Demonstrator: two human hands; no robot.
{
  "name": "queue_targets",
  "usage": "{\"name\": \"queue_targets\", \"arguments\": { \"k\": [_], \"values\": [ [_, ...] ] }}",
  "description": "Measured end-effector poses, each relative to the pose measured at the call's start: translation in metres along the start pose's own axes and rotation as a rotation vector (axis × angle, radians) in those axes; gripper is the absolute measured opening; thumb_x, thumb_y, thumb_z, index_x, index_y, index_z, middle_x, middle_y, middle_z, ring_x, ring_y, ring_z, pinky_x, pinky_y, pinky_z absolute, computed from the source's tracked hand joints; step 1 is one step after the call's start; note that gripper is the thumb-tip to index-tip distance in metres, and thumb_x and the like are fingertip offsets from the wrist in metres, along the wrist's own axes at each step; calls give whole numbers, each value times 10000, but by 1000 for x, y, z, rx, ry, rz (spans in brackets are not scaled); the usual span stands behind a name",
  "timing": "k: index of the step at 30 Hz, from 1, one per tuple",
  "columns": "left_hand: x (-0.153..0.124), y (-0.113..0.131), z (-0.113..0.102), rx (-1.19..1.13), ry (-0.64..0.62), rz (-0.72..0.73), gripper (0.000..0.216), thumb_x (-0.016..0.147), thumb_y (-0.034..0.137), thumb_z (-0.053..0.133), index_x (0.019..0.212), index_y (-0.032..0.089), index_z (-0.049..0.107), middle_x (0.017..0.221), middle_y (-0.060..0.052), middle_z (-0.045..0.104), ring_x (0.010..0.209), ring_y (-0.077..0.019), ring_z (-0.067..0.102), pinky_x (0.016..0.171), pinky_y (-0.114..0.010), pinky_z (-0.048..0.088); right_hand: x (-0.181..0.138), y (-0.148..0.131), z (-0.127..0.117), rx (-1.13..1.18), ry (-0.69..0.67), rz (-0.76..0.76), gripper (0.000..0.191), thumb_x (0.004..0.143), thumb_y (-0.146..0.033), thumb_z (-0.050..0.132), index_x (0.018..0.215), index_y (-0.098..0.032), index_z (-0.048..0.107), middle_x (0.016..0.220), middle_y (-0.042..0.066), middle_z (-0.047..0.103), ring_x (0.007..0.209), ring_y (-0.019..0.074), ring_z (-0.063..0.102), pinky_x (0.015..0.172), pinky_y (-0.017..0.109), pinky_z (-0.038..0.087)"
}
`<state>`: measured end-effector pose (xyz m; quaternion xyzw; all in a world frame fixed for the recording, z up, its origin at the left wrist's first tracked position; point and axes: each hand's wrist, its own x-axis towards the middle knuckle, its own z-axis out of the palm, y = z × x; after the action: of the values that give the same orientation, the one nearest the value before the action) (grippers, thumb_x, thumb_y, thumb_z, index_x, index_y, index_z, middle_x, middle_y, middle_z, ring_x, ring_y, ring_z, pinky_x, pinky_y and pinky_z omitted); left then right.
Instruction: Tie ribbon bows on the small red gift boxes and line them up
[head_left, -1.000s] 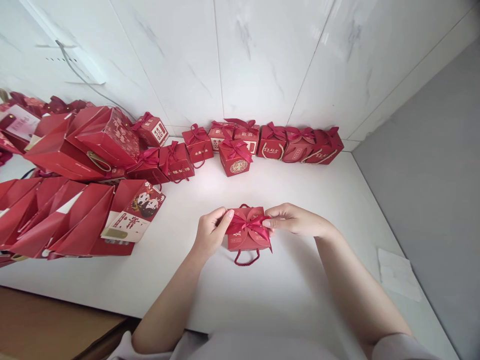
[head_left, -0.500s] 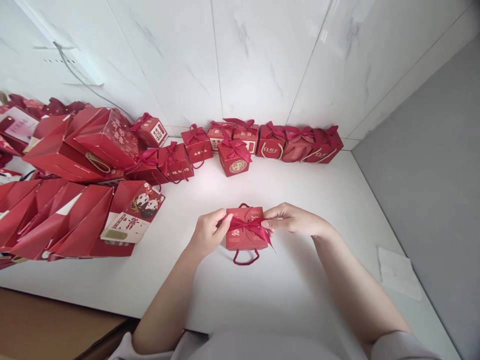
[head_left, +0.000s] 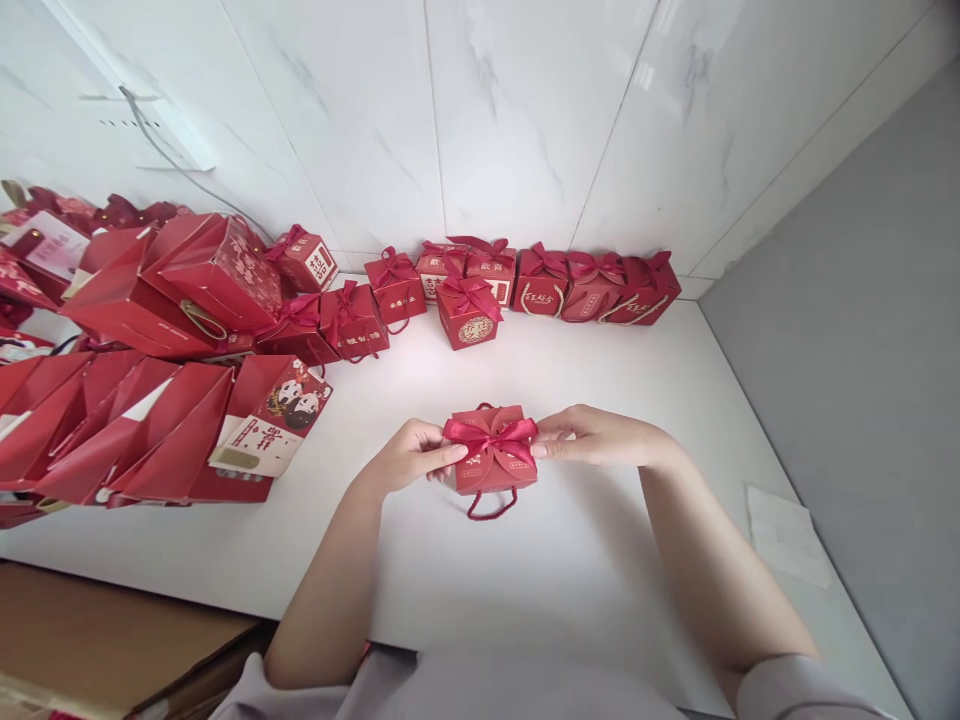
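Observation:
A small red gift box with a cord handle stands on the white table in front of me. A red ribbon bow lies across its top. My left hand pinches the bow's left loop. My right hand pinches the right loop. Both hands are closed on the ribbon, one on each side of the box.
A row of finished red gift boxes with bows lines the marble wall at the back. Flat red paper bags are stacked at the left. A white paper sheet lies at the right edge. A brown surface sits below left.
The ribbon ends have been pulled outward into a spread bow. My hands moved slightly apart and the box shifted a little farther from me.

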<state>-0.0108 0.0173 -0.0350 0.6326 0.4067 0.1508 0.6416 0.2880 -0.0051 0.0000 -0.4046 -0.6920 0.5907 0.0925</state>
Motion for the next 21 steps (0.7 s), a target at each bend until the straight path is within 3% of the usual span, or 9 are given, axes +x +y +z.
{"name": "queue_targets", "arguments": {
  "k": [5,12,21],
  "values": [
    [-3,2,-7,-27,-143,13,354,824,410,657,622,122,696,613,-48,651,549,-106,527,554,-226,400,2,1,2,43,-65,-69,367,866,-526,630,876,-161,671,871,25,655,822,185,579,756,285,451],
    [-1,-2,-12,47,-306,-3,308,813,402,673,717,124,766,651,-66,680,582,-122,535,561,-232,408,3,3,3,43,-109,-105,354,856,-493,639,900,-144,685,881,32,657,801,169,574,758,278,454],
    [0,-3,-11,29,-329,-40,289,801,404,687,735,135,770,680,-67,698,614,-133,579,570,-225,432,0,-1,1,65,-169,-115,301,876,-436,624,987,-164,690,956,34,682,871,185,606,789,272,463]
  ]
}}
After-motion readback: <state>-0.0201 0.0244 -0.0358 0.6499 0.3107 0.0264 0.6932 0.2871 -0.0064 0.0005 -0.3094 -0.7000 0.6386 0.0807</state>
